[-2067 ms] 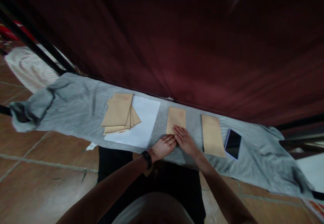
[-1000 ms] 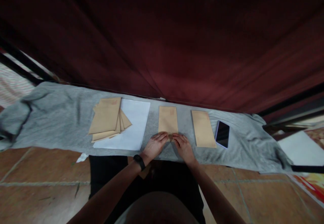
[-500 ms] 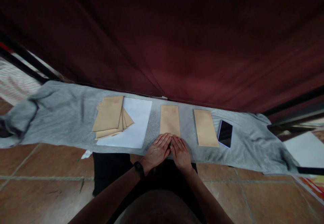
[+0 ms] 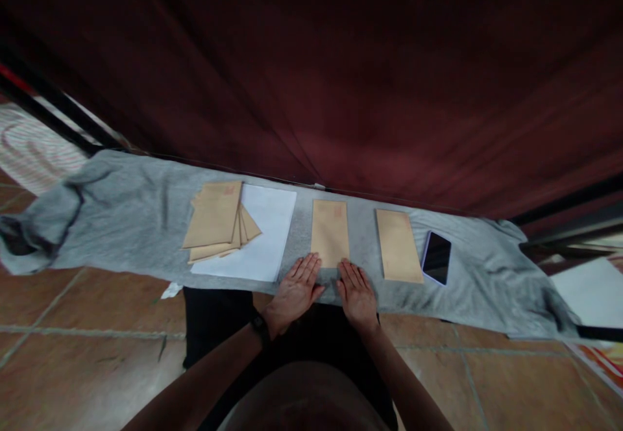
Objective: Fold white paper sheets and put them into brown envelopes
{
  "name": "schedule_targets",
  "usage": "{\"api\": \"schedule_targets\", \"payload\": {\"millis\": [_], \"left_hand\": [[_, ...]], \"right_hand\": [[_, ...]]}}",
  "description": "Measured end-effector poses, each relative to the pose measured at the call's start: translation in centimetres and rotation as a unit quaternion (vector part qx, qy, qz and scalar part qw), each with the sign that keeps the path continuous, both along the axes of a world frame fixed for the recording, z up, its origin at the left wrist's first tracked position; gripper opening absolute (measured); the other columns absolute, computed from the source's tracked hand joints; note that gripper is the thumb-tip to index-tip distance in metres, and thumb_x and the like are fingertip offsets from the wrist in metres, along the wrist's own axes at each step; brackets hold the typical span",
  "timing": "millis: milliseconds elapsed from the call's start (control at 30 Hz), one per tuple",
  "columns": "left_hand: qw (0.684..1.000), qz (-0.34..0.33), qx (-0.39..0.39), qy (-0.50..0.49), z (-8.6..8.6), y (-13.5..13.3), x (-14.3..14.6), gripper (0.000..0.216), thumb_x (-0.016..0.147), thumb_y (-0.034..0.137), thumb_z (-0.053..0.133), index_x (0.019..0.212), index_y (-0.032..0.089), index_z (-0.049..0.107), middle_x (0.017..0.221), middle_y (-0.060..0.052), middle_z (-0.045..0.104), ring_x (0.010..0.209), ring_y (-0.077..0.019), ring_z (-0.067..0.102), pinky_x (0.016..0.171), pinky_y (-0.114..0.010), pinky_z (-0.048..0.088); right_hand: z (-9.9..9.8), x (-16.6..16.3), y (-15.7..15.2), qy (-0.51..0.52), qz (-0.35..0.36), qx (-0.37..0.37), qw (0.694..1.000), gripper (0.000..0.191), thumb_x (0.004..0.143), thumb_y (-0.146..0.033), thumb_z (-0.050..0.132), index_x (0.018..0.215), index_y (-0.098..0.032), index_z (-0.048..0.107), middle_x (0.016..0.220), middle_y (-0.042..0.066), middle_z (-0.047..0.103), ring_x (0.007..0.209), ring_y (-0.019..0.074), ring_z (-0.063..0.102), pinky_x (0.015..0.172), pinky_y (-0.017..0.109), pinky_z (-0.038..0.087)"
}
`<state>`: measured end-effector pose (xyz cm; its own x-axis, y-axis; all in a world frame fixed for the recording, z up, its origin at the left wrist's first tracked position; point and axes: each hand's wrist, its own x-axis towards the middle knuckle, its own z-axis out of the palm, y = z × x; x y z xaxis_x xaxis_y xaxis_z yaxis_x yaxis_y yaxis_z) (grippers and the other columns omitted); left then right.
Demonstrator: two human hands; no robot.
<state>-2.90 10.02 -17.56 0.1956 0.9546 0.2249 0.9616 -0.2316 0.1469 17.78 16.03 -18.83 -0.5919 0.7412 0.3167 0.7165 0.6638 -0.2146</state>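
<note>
A tan envelope [image 4: 329, 231] lies lengthwise on the grey cloth [image 4: 131, 217] straight in front of me. My left hand [image 4: 294, 291] lies flat with fingers stretched out, fingertips at the envelope's near left corner. My right hand [image 4: 357, 291] also lies flat and open, fingertips at its near right corner. Neither hand holds anything. A dark band sits on my left wrist.
A stack of several tan envelopes [image 4: 217, 222] lies on a white sheet [image 4: 265, 236] to the left. A second single envelope [image 4: 398, 245] and a dark phone [image 4: 436, 258] lie to the right. A dark red curtain [image 4: 341, 80] hangs behind; tiled floor [image 4: 73, 340] below.
My hands pressed together on the envelope's near end, then moved apart to its two near corners and flattened. The camera view shifted slightly.
</note>
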Motion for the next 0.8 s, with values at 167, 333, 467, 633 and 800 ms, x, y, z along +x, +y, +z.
{"api": "schedule_targets", "payload": {"millis": [167, 333, 467, 633, 800], "left_hand": [[1.0, 0.009, -0.004, 0.012, 0.1, -0.1, 0.0, 0.06, 0.099, 0.038, 0.046, 0.149, 0.006, 0.039, 0.157, -0.017, 0.038, 0.149, -0.026, 0.029, 0.124, -0.043, 0.028], [1.0, 0.022, -0.009, 0.009, 0.1, 0.0, 0.5, 0.057, 0.098, 0.034, 0.044, 0.146, 0.003, 0.042, 0.154, -0.02, 0.043, 0.147, -0.0278, 0.034, 0.122, -0.045, 0.032], [1.0, 0.024, -0.012, 0.0, 0.7, 0.6, 0.7, 0.05, 0.1, 0.029, 0.037, 0.141, 0.004, 0.049, 0.15, -0.021, 0.049, 0.144, -0.0273, 0.041, 0.12, -0.046, 0.033], [0.999, -0.018, -0.029, -0.033, 1.0, 3.4, 0.7, 0.047, 0.104, 0.029, 0.031, 0.146, 0.014, 0.047, 0.156, -0.01, 0.044, 0.147, -0.0203, 0.036, 0.123, -0.041, 0.027], [0.994, -0.08, -0.068, -0.038, 0.2, 8.7, 0.6, 0.049, 0.105, 0.034, 0.027, 0.15, 0.022, 0.041, 0.161, -0.004, 0.036, 0.151, -0.0184, 0.024, 0.125, -0.041, 0.019]], "right_hand": [[0.4, 0.2, 0.0, 0.003, -0.017, 0.003, 1.0, 0.046, 0.105, -0.028, 0.036, 0.147, -0.014, 0.048, 0.146, 0.012, 0.054, 0.138, 0.0255, 0.049, 0.118, 0.048, 0.033], [0.6, -1.3, -0.2, 0.012, 0.005, -0.007, 1.0, 0.046, 0.105, -0.029, 0.037, 0.147, -0.012, 0.048, 0.15, 0.011, 0.05, 0.141, 0.0248, 0.044, 0.119, 0.047, 0.035], [0.6, -2.0, -0.2, 0.014, 0.052, -0.025, 0.998, 0.046, 0.104, -0.029, 0.041, 0.147, -0.015, 0.049, 0.149, 0.009, 0.052, 0.139, 0.0221, 0.047, 0.119, 0.043, 0.035], [0.3, -2.1, -0.1, 0.035, 0.055, -0.016, 0.998, 0.044, 0.103, -0.025, 0.04, 0.143, -0.014, 0.053, 0.147, 0.011, 0.054, 0.137, 0.0225, 0.05, 0.119, 0.044, 0.036], [0.0, -2.4, -0.2, 0.052, 0.028, -0.011, 0.998, 0.039, 0.102, -0.026, 0.042, 0.132, -0.013, 0.063, 0.132, 0.013, 0.067, 0.13, 0.0237, 0.057, 0.117, 0.044, 0.038]]}}
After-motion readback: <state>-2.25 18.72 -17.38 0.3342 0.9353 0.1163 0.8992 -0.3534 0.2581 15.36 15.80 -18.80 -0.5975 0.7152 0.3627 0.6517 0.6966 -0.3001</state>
